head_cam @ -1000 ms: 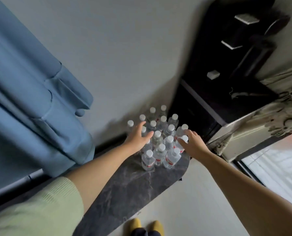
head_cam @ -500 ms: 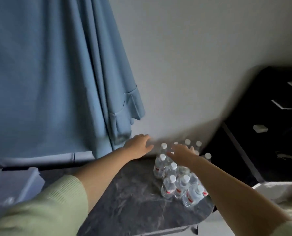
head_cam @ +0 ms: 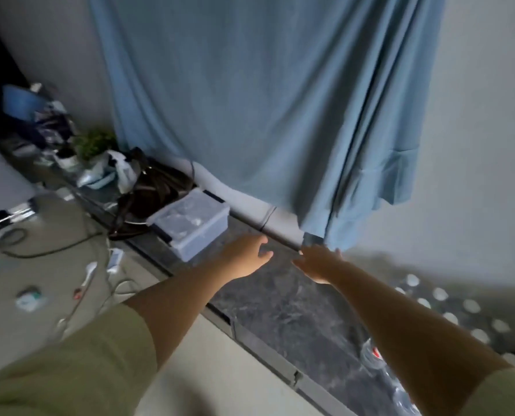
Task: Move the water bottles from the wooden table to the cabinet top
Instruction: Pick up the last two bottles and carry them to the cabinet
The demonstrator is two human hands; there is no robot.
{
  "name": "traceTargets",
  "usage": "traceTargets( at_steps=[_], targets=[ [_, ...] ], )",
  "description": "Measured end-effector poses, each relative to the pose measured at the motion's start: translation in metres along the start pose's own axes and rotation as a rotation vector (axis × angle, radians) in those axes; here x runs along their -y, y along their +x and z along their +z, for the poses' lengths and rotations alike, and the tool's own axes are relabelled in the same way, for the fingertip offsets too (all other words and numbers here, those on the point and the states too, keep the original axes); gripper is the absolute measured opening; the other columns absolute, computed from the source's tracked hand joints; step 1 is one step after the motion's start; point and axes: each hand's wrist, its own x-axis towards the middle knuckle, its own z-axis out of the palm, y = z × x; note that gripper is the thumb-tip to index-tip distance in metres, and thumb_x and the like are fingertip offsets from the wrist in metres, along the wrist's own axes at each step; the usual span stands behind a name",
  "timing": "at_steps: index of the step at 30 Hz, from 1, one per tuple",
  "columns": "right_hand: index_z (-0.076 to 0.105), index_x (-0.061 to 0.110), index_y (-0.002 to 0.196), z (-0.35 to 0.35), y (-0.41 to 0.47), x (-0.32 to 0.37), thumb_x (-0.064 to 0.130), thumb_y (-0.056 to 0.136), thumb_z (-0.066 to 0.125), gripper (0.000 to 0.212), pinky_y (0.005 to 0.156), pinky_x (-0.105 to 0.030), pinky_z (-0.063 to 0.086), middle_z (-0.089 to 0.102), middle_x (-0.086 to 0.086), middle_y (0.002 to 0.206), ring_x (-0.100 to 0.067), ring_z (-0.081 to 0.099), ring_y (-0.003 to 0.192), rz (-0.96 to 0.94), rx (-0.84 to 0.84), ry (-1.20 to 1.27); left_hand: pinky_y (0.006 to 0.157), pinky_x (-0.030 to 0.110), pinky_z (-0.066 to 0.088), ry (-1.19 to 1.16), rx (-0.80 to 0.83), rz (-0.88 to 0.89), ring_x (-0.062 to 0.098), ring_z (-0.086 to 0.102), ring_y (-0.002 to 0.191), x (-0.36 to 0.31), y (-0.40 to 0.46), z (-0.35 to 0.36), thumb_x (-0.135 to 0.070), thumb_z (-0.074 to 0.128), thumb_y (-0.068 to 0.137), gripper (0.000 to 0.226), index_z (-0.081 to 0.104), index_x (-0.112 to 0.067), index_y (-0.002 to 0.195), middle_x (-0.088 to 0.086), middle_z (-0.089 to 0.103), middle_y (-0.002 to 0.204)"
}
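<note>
Head view, wide-angle and motion-blurred. A blue curtain (head_cam: 265, 109) fills the upper centre and hangs down to a pale sill in front of a grey wall (head_cam: 484, 145). Below it a dark marbled cabinet top (head_cam: 283, 307) runs diagonally from the left background to the lower right. At the left lies a grey tabletop (head_cam: 7, 283) strewn with cables and small items too blurred to identify.

The water bottles (head_cam: 448, 310) stand in a cluster at the right end of the cabinet top, upright, long axes vertical, white caps pointing up; the blur prevents a count. One nearer bottle with a red label (head_cam: 373, 357) shows beside the right forearm, partly hidden by it.

Both arms reach forward in pale green sleeves. The left hand (head_cam: 247, 256) hovers over the cabinet top with fingers loosely spread and slightly bent, holding nothing. The right hand (head_cam: 319, 262) lies just beside it, fingers extended and splayed, likewise holding nothing; whether either hand touches the surface cannot be told. Both hands are well apart from the bottle cluster.

A translucent lidded storage box (head_cam: 190, 223) sits on the cabinet top just left of the left hand. Behind it lie a dark bag (head_cam: 151, 187), a white plastic bag (head_cam: 124, 172) and a small green potted plant (head_cam: 92, 145).
</note>
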Motion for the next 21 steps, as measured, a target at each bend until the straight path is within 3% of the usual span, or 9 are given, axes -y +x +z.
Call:
traceTargets(
  at_steps=[6, 10, 12, 16, 21],
  targets=[
    [0.037, 0.02, 0.145, -0.006, 0.005, 0.161, 0.056, 0.098, 0.029, 0.059, 0.112, -0.052, 0.03, 0.04, -0.009, 0.151, -0.031, 0.038, 0.138, -0.339, -0.008, -0.148, 0.085, 0.037, 0.045, 0.039, -0.166, -0.337, 0.032, 0.058, 0.109, 0.108, -0.118, -0.062, -0.039, 0.05, 0.095, 0.04, 0.052, -0.012, 0.124, 0.012, 0.063, 0.114],
    [0.036, 0.018, 0.145, 0.002, -0.018, 0.272, 0.053, 0.1, 0.028, 0.058, 0.114, -0.056, 0.021, 0.038, -0.011, 0.151, -0.032, 0.036, 0.139, -0.509, 0.011, -0.213, 0.092, 0.033, 0.041, 0.047, -0.296, -0.507, 0.028, 0.054, 0.118, 0.159, -0.21, -0.088, -0.038, 0.052, 0.094, 0.046, 0.049, -0.013, 0.133, 0.011, 0.06, 0.124],
    [0.038, 0.017, 0.144, 0.014, -0.036, 0.327, 0.052, 0.1, 0.028, 0.057, 0.114, -0.055, 0.018, 0.039, -0.011, 0.151, -0.031, 0.035, 0.139, -0.594, 0.016, -0.233, 0.097, 0.036, 0.041, 0.074, -0.306, -0.574, 0.027, 0.051, 0.12, 0.187, -0.262, -0.095, -0.042, 0.049, 0.094, 0.048, 0.046, -0.015, 0.134, 0.011, 0.057, 0.126],
    [0.044, 0.01, 0.139, 0.05, -0.076, 0.432, 0.048, 0.101, 0.032, 0.055, 0.107, -0.04, 0.034, 0.048, -0.017, 0.143, -0.032, 0.046, 0.131, -0.737, 0.007, -0.269, 0.091, 0.035, 0.042, 0.066, -0.288, -0.692, 0.028, 0.052, 0.117, 0.243, -0.369, -0.109, -0.044, 0.046, 0.095, 0.046, 0.045, -0.016, 0.132, 0.01, 0.054, 0.124],
    [0.047, 0.014, 0.135, 0.087, -0.145, 0.563, 0.048, 0.101, 0.032, 0.05, 0.108, -0.046, 0.036, 0.051, -0.017, 0.136, -0.032, 0.048, 0.127, -0.892, 0.027, -0.335, 0.098, 0.035, 0.041, 0.058, -0.332, -0.877, 0.026, 0.049, 0.123, 0.31, -0.503, -0.132, -0.044, 0.045, 0.096, 0.051, 0.04, -0.016, 0.138, 0.01, 0.051, 0.134]
  ],
)
